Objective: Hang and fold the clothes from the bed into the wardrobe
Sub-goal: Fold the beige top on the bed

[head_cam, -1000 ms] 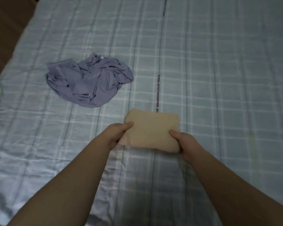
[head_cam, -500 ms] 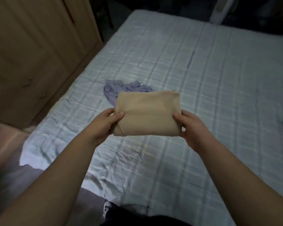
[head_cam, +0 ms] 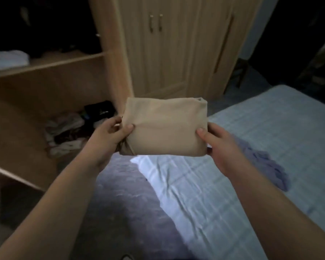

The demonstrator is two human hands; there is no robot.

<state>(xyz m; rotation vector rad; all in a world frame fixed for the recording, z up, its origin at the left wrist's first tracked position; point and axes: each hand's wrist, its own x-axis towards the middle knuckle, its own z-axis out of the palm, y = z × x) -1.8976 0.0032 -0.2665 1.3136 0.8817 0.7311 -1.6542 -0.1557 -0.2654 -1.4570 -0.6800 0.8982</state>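
Observation:
A folded beige garment [head_cam: 165, 126] is held in the air in front of me, over the gap between bed and wardrobe. My left hand [head_cam: 109, 136] grips its left edge with the thumb on top. My right hand [head_cam: 218, 145] grips its right edge the same way. A crumpled lilac garment [head_cam: 266, 162] lies on the pale checked bed [head_cam: 251, 184] at the right, partly hidden behind my right forearm. The open wooden wardrobe [head_cam: 51, 87] stands at the left with its shelves showing.
A folded white item [head_cam: 8, 58] lies on the upper shelf. The lower shelf holds a heap of patterned clothes [head_cam: 64, 134] and a dark item [head_cam: 99, 111]. Closed wardrobe doors [head_cam: 169, 44] with two handles are straight ahead. Grey floor [head_cam: 120, 203] lies between bed and wardrobe.
Both hands lifted the beige garment off the bed and carried it left. My view swung from the bed toward the open wardrobe, so the lilac garment now sits at the right.

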